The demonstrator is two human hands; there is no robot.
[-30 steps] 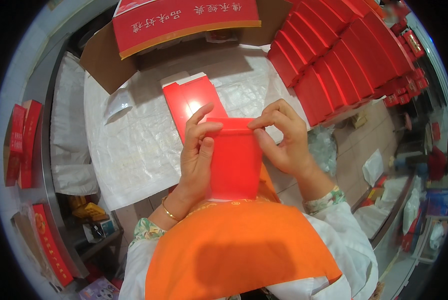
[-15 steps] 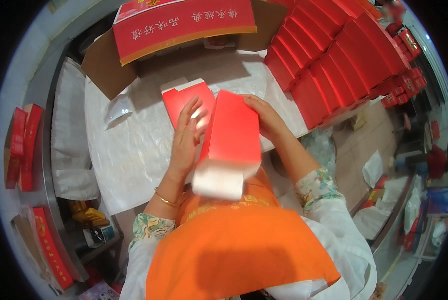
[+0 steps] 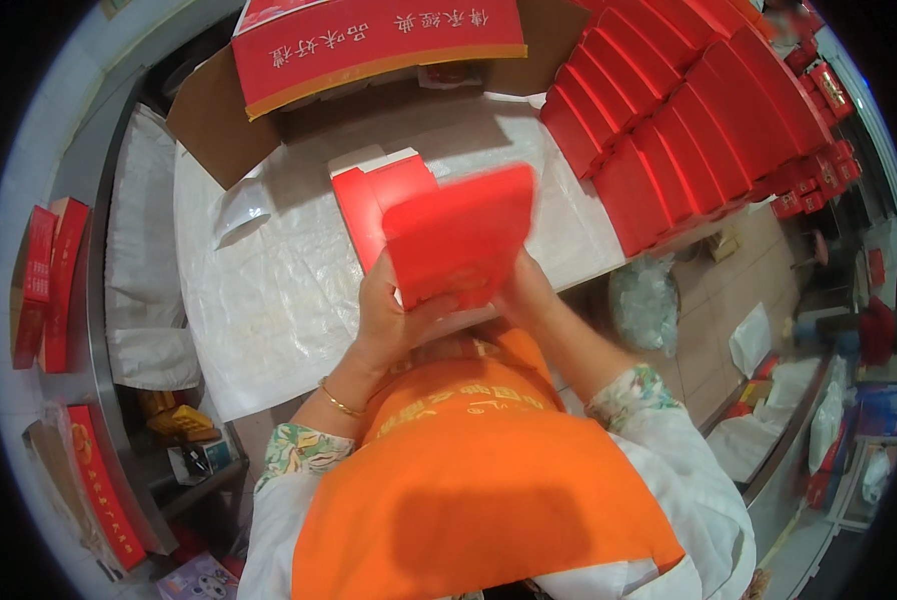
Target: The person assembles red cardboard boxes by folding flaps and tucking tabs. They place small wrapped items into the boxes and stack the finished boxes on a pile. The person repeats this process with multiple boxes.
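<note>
A red carton (image 3: 463, 235), slightly blurred by motion, is held up in front of my orange apron. My left hand (image 3: 393, 312) grips its lower left side, thumb across the near face. My right hand (image 3: 524, 287) is at its lower right side, fingers mostly hidden behind it. Just beyond, another red carton (image 3: 363, 205) lies on the white-covered table (image 3: 268, 320), a pale flap sticking out at its far end. Part of it is covered by the held carton.
Rows of red cartons (image 3: 668, 140) are stacked at the right of the table. A large open cardboard box (image 3: 378, 50) with a red flap stands at the back. A curved white piece (image 3: 242, 212) lies at the left. Beside the table's right edge hangs a clear plastic bag (image 3: 643, 305).
The held carton has been tipped and turned, so a different face shows and its white flap is out of sight. My left hand has closed on it; my right hand has moved lower.
</note>
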